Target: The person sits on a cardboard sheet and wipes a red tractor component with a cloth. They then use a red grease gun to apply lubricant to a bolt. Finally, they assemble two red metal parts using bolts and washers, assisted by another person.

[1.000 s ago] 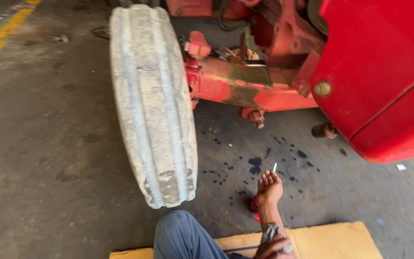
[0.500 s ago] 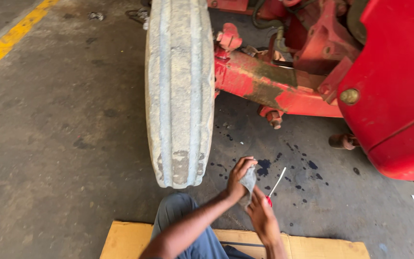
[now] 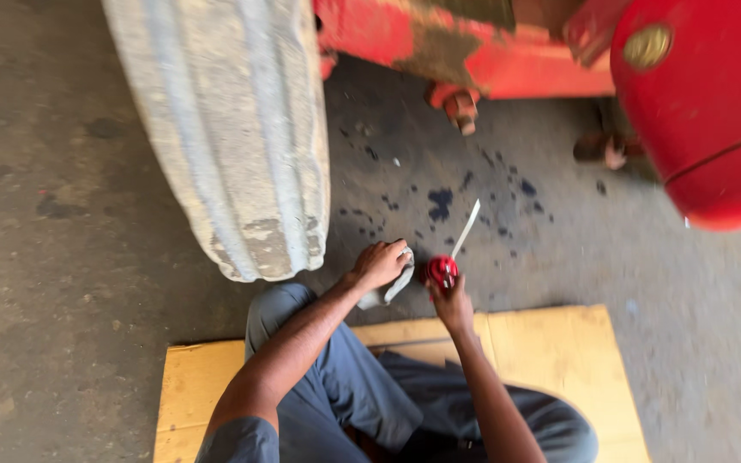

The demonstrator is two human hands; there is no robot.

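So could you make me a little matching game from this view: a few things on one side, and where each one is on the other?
Things:
1. grey rag
2. red oil can
3. worn tyre
4. yellow board

Places:
A. under the seated person
B. in the left hand
C. upright on the floor, left of the red machine
D. in the right hand

Pairs: 1-B, 2-D, 3-C, 4-A

I see open floor (image 3: 508,249) ahead of my hands; the tyre (image 3: 233,146) blocks left, the axle (image 3: 473,60) overhead.
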